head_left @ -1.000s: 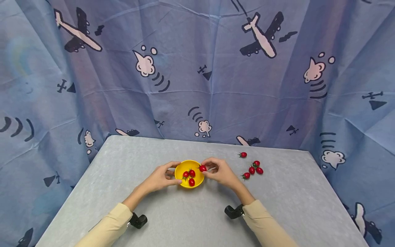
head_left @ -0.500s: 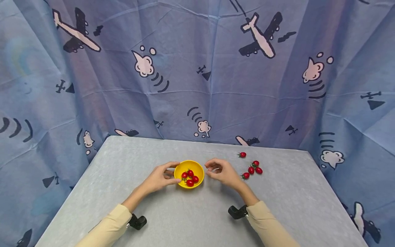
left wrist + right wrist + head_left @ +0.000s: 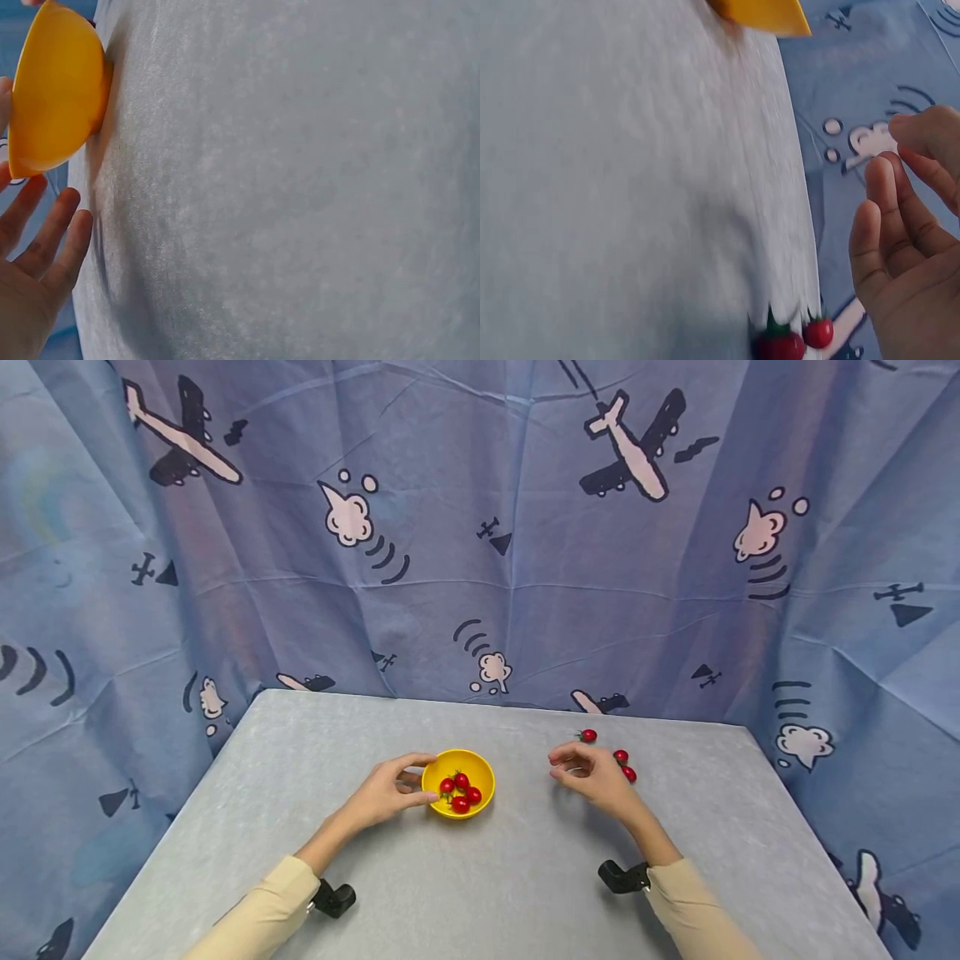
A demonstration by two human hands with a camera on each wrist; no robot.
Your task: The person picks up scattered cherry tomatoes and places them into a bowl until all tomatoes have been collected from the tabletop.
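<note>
In the head view a small yellow bowl (image 3: pixel 480 775) stands on the table with several red cherry tomatoes (image 3: pixel 461 805) inside. My left hand (image 3: pixel 386 791) holds its left side, thumb over the near rim and index finger at the far rim. The left wrist view shows the bowl (image 3: pixel 56 90) from the side, with the other fingers beside it. My right hand (image 3: pixel 597 777) is above the table, right of the bowl, with loosely bent fingers and nothing between them. Just beyond it are loose cherry tomatoes (image 3: pixel 621 757), some hidden behind the hand.
One cherry tomato (image 3: pixel 588 736) lies apart near the table's back edge. The pale table (image 3: pixel 480 885) ends at a blue curtain (image 3: pixel 420 568) printed with planes. A black wrist camera (image 3: pixel 333 900) sticks out from the left sleeve, another (image 3: pixel 622 877) from the right.
My right hand let go of a cherry tomato, which dropped into the bowl. Then the hand moved right toward the loose tomatoes. My left hand has stayed at the bowl.
</note>
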